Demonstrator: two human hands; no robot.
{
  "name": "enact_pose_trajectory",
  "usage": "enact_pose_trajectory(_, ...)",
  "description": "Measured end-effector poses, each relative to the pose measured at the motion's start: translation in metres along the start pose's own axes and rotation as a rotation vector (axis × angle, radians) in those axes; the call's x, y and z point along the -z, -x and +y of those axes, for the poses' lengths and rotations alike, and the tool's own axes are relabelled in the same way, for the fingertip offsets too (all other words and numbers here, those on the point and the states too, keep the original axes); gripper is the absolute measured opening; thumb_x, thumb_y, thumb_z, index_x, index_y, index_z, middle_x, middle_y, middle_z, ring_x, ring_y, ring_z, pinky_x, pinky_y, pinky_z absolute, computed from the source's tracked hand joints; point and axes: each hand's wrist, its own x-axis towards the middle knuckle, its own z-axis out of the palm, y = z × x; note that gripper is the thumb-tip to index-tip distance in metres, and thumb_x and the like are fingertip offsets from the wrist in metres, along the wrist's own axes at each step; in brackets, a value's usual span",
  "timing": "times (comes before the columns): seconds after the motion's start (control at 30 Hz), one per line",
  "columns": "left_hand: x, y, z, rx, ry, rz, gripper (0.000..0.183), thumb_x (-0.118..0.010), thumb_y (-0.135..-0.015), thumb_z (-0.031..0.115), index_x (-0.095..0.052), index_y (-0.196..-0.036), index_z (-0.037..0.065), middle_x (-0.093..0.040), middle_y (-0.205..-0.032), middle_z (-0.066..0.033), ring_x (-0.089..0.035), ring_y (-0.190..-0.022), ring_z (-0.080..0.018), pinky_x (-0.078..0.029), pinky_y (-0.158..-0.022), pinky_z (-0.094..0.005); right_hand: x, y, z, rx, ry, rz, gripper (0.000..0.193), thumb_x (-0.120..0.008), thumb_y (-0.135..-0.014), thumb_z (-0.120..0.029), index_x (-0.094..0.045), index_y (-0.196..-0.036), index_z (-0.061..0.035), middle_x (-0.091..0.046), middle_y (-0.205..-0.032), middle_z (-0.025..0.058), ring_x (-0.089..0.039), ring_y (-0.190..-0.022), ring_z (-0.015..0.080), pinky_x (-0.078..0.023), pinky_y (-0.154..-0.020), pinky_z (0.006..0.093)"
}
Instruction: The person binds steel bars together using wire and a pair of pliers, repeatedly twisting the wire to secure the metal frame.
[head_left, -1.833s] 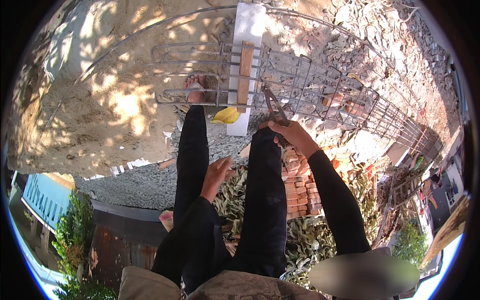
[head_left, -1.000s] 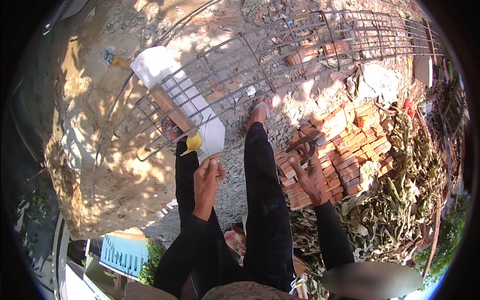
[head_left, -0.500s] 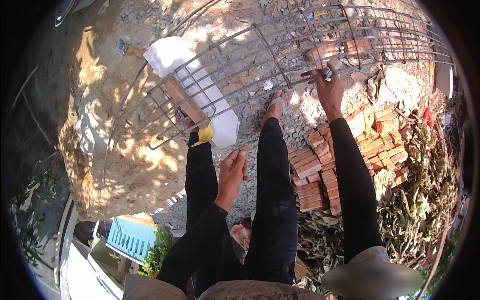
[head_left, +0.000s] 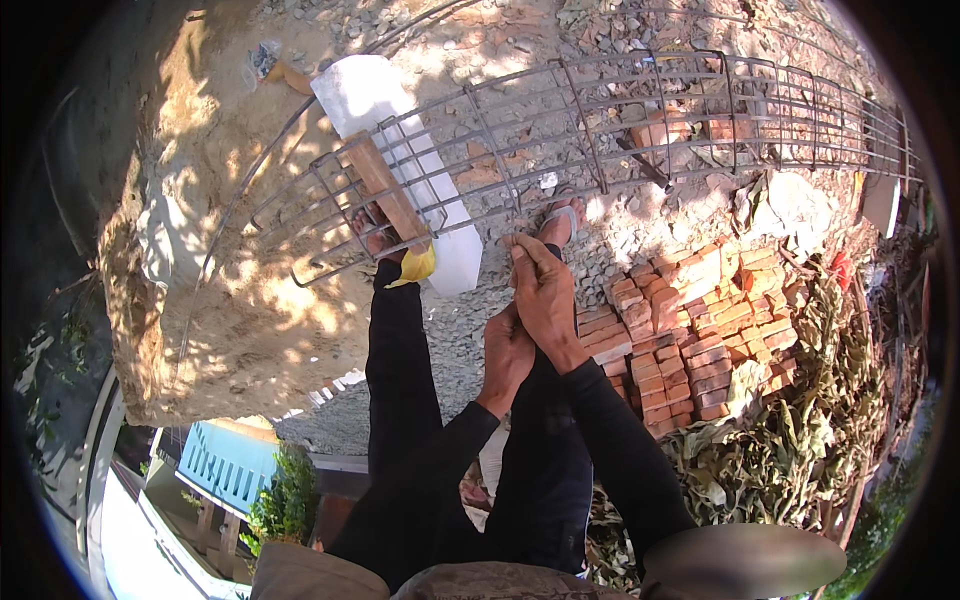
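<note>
My left hand and my right hand meet in front of my right leg, just short of the steel rebar cage. The left fingers are curled under the right hand. On the right, thumb and fingers are pinched together, but whatever lies between them is too small to make out. The cage runs from the left toward the far right, with its near end over a wooden block on a white slab. A dark bar-like tool lies by the cage's near side, away from both hands.
Stacked red bricks stand to the right, beside dry leaves. Loose bricks lie under the cage. My sandalled feet are close to it, with yellow material at the left ankle. Sand spreads leftward; gravel surrounds my feet.
My right hand has come back from the cage, leaving a dark tool there, and joined my left hand. The left has shifted slightly right. The whole view has moved a little.
</note>
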Motion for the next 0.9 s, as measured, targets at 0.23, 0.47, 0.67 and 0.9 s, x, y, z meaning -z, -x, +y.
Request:
enact_pose_trajectory(0.23, 0.018, -0.039, 0.022, 0.025, -0.192, -0.264, 0.025, -0.063, -0.098, 0.012, -0.069, -0.12, 0.0, -0.074, -0.097, -0.011, -0.07, -0.092, -0.0208, -0.055, -0.077, -0.0315, 0.006, -0.026, -0.008, 0.212, 0.248, 0.013, 0.025, -0.057, -0.101, -0.016, -0.072, -0.12, -0.009, -0.067, -0.073, 0.0152, -0.067, -0.066, 0.0213, -0.052, -0.062, 0.0365)
enact_pose_trajectory(0.47, 0.074, -0.095, 0.082, -0.241, -0.084, 0.094, 0.023, -0.069, -0.095, 0.017, -0.073, -0.112, 0.002, -0.074, -0.106, -0.0128, -0.072, -0.099, -0.0289, -0.057, -0.078, -0.0393, 0.045, -0.031, -0.028, 0.436, 1.152, -0.316, 0.019, -0.069, -0.091, -0.018, -0.076, -0.108, -0.015, -0.072, -0.083, 0.0123, -0.07, -0.073, 0.0341, -0.055, -0.065, 0.0444)
enact_pose_trajectory(0.67, 0.102, -0.114, 0.056, -0.361, -0.541, -0.353, 0.017, -0.07, -0.088, 0.016, -0.073, -0.096, 0.0, -0.072, -0.095, -0.0162, -0.067, -0.088, -0.0387, -0.053, -0.075, -0.0471, 0.024, -0.036, -0.046, 0.383, 1.093, -0.324, 0.022, -0.07, -0.091, -0.019, -0.075, -0.112, -0.013, -0.072, -0.08, 0.0123, -0.071, -0.07, 0.0294, -0.055, -0.064, 0.043)
enact_pose_trajectory(0.9, 0.072, -0.146, 0.054, -0.254, -0.335, -0.275, 0.028, -0.069, -0.094, 0.021, -0.074, -0.111, 0.001, -0.074, -0.099, -0.0211, -0.071, -0.091, -0.0338, -0.054, -0.08, -0.0373, 0.059, -0.084, -0.05, 0.157, 0.784, -0.395, 0.024, -0.068, -0.095, -0.018, -0.077, -0.114, -0.0095, -0.077, -0.092, 0.0141, -0.074, -0.08, 0.022, -0.056, -0.076, 0.0358)
